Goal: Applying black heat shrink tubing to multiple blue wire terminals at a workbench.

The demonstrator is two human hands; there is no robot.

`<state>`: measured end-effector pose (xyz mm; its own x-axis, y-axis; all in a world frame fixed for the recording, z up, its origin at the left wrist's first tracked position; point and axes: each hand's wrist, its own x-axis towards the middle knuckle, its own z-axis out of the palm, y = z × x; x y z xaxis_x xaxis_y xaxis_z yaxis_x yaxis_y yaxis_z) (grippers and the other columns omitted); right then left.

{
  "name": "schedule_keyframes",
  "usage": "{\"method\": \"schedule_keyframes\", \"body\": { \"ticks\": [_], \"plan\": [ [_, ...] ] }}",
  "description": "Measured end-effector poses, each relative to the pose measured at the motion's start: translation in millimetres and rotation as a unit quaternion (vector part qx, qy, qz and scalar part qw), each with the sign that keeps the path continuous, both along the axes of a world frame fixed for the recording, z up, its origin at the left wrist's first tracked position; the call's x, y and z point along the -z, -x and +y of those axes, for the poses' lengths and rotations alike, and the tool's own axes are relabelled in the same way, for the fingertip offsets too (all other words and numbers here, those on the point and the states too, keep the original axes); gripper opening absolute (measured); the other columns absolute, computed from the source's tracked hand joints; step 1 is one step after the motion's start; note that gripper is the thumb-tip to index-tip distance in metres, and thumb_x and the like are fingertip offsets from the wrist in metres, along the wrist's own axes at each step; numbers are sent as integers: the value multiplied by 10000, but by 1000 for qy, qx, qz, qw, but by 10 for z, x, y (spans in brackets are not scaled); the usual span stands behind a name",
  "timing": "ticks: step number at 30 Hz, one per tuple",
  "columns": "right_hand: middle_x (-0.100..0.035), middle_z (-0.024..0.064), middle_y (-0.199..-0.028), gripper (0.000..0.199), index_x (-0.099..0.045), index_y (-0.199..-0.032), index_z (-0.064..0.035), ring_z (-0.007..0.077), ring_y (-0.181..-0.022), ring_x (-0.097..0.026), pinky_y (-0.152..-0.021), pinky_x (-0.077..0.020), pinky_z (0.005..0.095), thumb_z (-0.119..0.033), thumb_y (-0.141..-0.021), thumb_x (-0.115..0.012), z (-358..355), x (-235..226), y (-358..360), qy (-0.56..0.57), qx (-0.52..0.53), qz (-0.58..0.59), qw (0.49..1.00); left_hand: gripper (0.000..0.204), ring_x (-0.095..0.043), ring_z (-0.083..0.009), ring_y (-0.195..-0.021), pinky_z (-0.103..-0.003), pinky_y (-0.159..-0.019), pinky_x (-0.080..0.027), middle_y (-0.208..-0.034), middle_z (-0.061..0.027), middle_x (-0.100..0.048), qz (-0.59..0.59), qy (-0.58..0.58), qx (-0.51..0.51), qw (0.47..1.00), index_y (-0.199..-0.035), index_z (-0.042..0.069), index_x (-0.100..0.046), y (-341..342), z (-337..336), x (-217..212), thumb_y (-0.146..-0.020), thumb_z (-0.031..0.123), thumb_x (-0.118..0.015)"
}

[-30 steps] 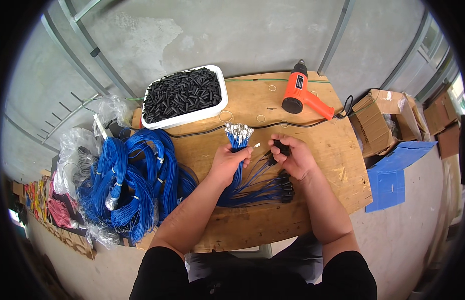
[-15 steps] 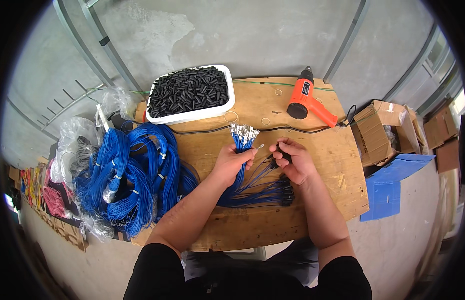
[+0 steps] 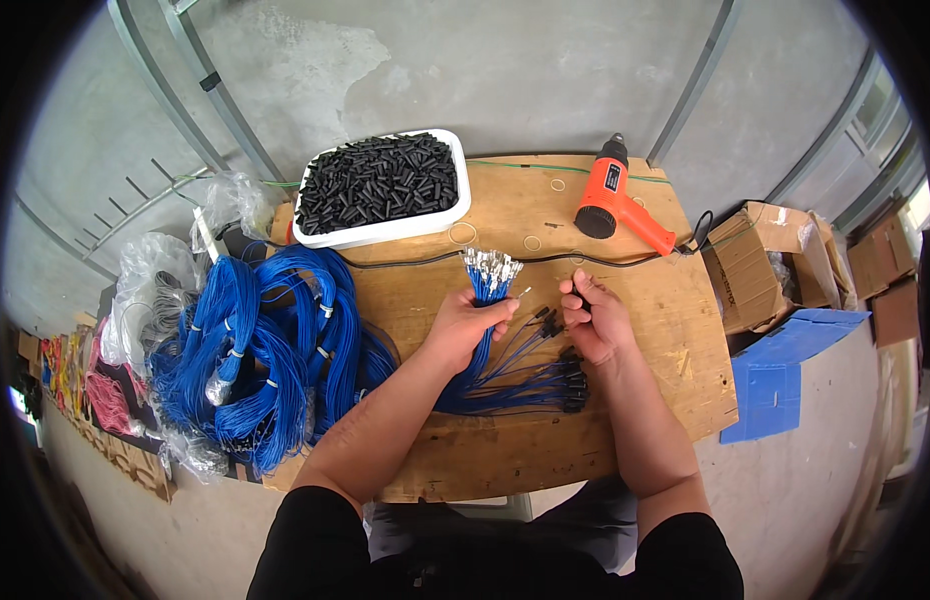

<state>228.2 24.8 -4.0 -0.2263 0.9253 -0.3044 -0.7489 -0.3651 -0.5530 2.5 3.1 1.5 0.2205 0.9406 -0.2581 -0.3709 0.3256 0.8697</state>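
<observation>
My left hand (image 3: 472, 323) is wrapped round a bundle of blue wires (image 3: 485, 290) whose silvery terminals (image 3: 492, 265) fan out above the fist. One terminal (image 3: 525, 292) pokes out to the right, beside the thumb and fingertips. A short way to the right, my right hand (image 3: 597, 318) is closed on small black sleeves, mostly hidden by the fingers. Between and below the hands, several wires spread over the table and end in black sleeves (image 3: 568, 380).
A white tub (image 3: 463, 190) heaped with black sleeves (image 3: 380, 185) stands at the back. An orange heat gun (image 3: 615, 195) lies at the back right, its black cord crossing the table (image 3: 665, 330). Coiled blue wires (image 3: 255, 350) pile up at left. Cardboard boxes (image 3: 750, 265) stand beyond the right edge.
My right hand has shifted slightly right, away from the lone terminal, and its fingers have curled more upright. My left hand stays nearly in place with the wires.
</observation>
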Motion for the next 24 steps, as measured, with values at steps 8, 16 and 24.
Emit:
{"method": "schedule_keyframes", "body": {
  "ticks": [8,16,24],
  "plan": [
    [-591,68,-876,195,-591,-1096,-13,111,-679,-486,-505,-377,175,-166,-1028,-493,42,-28,-101,-3,47,11,999,196,-561,-105,-614,-249,-563,-448,-760,-35,-640,-7,-13,9,1000,-961,-12,-663,15,7,28,-843,97,-775],
    [-587,101,-905,236,-548,-1165,2,150,-694,-489,-507,-373,208,-67,-1003,-390,18,-137,-79,-11,45,-28,999,172,-557,-110,-607,-252,-561,-444,-746,-36,-635,-8,-14,6,1000,-936,-8,-658,16,4,17,-849,94,-765],
    [-643,136,-947,169,-520,-1147,-20,133,-681,-506,-506,-375,203,-64,-985,-499,-48,-243,5,-55,-13,-67,996,160,-557,-116,-605,-259,-558,-441,-727,-38,-625,-14,-15,8,1000,-908,2,-648,18,3,-1,-844,91,-765]
  ]
}}
